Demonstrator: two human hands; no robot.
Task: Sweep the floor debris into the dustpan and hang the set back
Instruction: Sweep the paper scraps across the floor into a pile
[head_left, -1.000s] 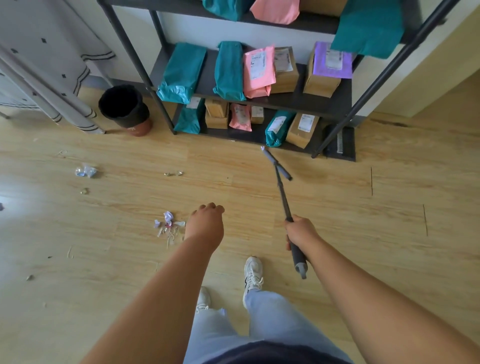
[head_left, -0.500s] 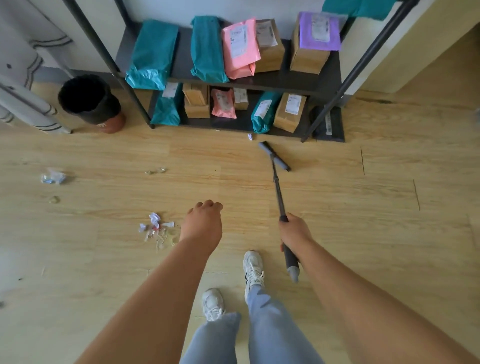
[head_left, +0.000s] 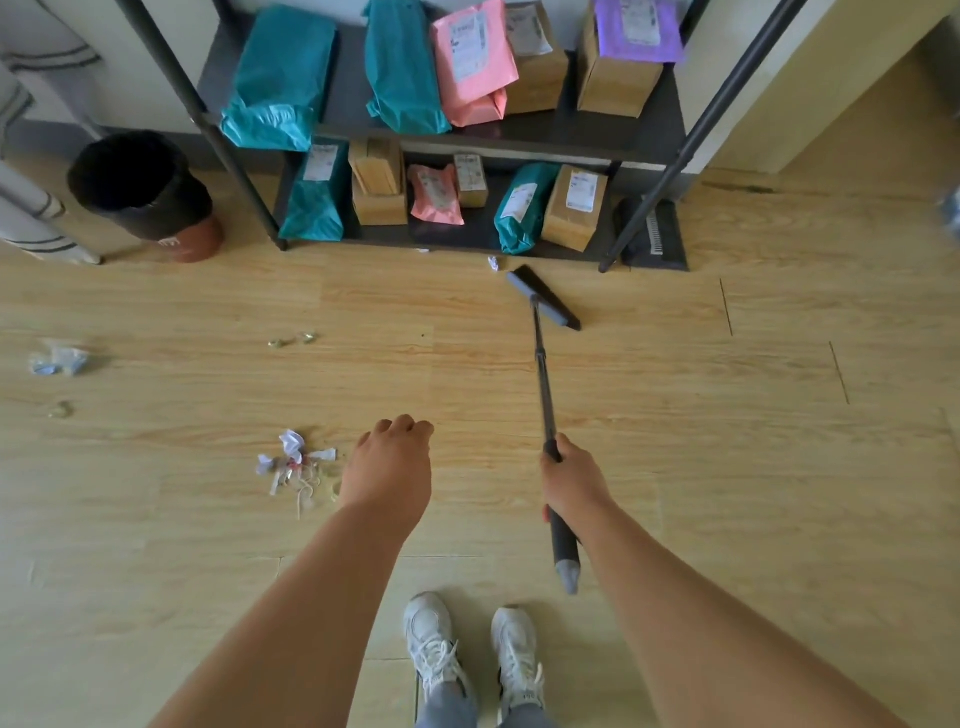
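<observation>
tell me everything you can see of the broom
The broom has a thin dark pole, a thicker grey grip with a paler tapered end, and a narrow flat dark-grey head. It slants away from the person; the head appears to rest on the wooden floor before the rack, a paper scrap close by, apart. The right hand grips it where pole meets grip.

floor (head_left: 727, 441): pale wood-grain boards, smooth, low sheen. broom (head_left: 543, 384): dark matt pole, matt grey grip. rack (head_left: 571, 137) at 12 o'clock: matt black, metal-looking. mailers (head_left: 280, 78): crinkled glossy teal plastic. boxes (head_left: 615, 85): plain brown cardboard. debris (head_left: 293, 457) at 9 o'clock: crumpled white paper.
</observation>
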